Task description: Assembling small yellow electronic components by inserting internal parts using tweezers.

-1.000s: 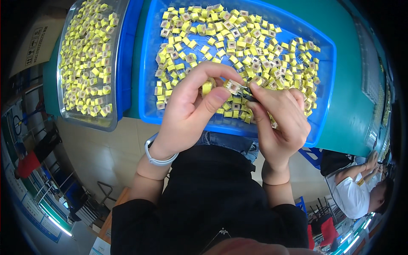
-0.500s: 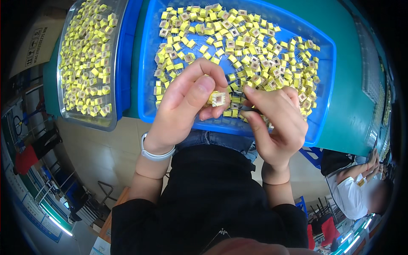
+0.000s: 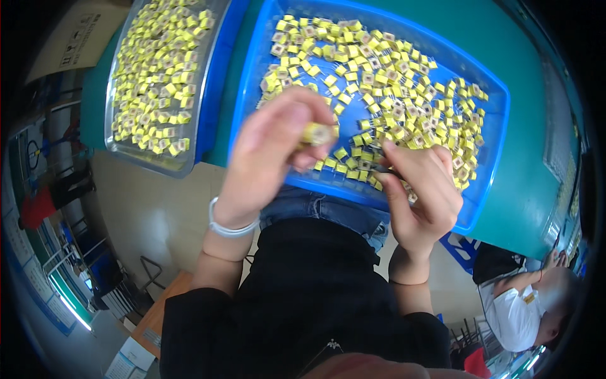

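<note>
My left hand (image 3: 268, 151), smeared by motion, is closed over the near left part of a blue tray (image 3: 505, 110). Between its thumb and fingers sits a small transformer (image 3: 317, 134) wrapped in yellow tape, its open end facing right. To the right, my right hand (image 3: 428, 196) pinches a small dark thin tool (image 3: 383, 169) between thumb and forefinger; its exact kind is too small to tell. The tool is apart from the held transformer. Many like transformers (image 3: 404, 117) with thin pins lie loose in the tray under and beyond both hands.
Left of the blue tray, a clear-walled bin (image 3: 189, 165) full of similar yellow transformers rests against another blue tray (image 3: 222, 76). Both stand on a green table (image 3: 530, 170). A cardboard box (image 3: 76, 41) is at far left. Another person (image 3: 514, 309) sits at right.
The view has shifted, so trays and table appear farther right. My left hand has blurred and turned slightly with the transformer still in it. My right hand keeps its pinch, a little lower.
</note>
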A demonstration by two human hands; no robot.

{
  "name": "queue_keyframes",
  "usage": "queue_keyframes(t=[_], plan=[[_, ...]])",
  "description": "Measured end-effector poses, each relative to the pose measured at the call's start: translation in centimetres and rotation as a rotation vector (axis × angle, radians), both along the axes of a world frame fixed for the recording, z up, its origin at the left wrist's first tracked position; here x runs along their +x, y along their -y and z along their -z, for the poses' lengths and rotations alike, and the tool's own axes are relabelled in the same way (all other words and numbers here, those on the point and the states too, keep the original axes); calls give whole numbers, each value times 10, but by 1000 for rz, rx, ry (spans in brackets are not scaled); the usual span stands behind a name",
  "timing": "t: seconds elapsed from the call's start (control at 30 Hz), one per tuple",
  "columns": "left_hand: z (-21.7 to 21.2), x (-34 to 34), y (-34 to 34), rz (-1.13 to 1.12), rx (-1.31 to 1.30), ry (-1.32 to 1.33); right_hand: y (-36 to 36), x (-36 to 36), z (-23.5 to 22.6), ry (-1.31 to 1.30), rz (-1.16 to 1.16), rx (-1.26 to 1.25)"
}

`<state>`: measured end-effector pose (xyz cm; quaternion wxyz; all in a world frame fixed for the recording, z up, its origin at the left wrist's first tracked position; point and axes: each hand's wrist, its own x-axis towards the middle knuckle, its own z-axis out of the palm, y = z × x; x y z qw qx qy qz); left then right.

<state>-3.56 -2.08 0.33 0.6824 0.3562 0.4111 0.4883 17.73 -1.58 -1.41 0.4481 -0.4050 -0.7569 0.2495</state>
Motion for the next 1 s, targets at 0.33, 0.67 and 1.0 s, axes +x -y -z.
queue_keyframes(t=[0.33, 0.67, 1.0], plan=[[-19, -114, 9, -502, 428, -1949, 6, 6, -7, 4, 81, -55], [-96, -102, 34, -626, 999, -965, 11, 3, 10, -243, 278, -267], [-105, -80, 53, -612, 1133, -928, 25, 30, -73, -776, 158, 192]])
